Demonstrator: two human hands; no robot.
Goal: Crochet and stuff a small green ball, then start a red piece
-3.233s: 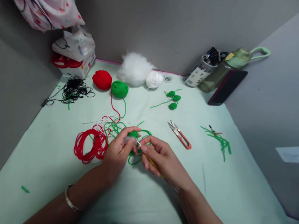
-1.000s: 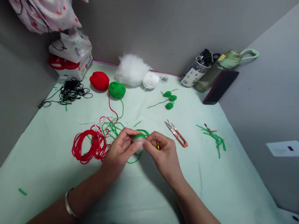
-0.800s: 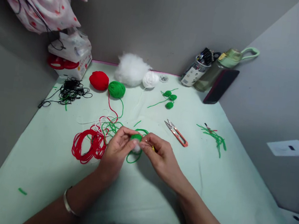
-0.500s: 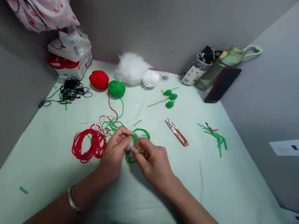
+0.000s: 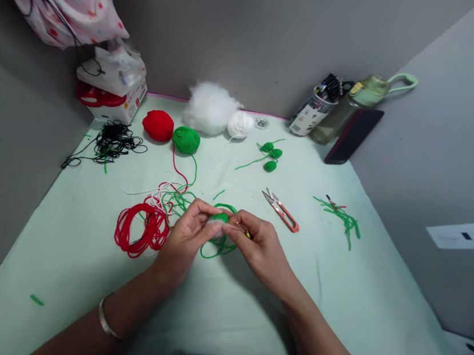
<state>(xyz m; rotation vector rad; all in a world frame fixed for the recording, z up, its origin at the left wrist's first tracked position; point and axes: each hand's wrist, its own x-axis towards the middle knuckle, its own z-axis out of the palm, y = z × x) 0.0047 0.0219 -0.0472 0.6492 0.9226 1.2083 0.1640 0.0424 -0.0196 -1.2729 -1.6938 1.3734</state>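
Centrally, a small green ball (image 5: 219, 218) of crochet with white stuffing showing at its lower side sits between two bare hands, just above a pale green counter (image 5: 81, 250); the left hand (image 5: 189, 235) pinches the ball from the left, thumb and fingers closed around it; the right hand (image 5: 257, 243) meets it from the right, fingertips pressed together against the ball, with a yellow hook (image 5: 248, 234) tucked in that grip, mostly hidden by the fingers; a loose green strand (image 5: 217, 250) loops on the counter directly beneath the ball and both hands; a silver bangle (image 5: 104, 321) circles the left wrist.

Left of the hands lies a coil of red yarn (image 5: 139, 229), touching tangled white and green strands; right of them, apart, lie orange snips (image 5: 282, 211); farther right, a heap of green scraps (image 5: 342, 218).

Along the far edge sit a red ball (image 5: 158, 124), a green skein (image 5: 186, 139), white stuffing (image 5: 211, 108), a white ball (image 5: 240, 124); three small green pieces (image 5: 271, 156) lie nearby; black thread (image 5: 111, 142) sprawls at far left; a jar (image 5: 311, 114), a bottle (image 5: 359, 100) and a phone (image 5: 352, 135) lean at the wall.
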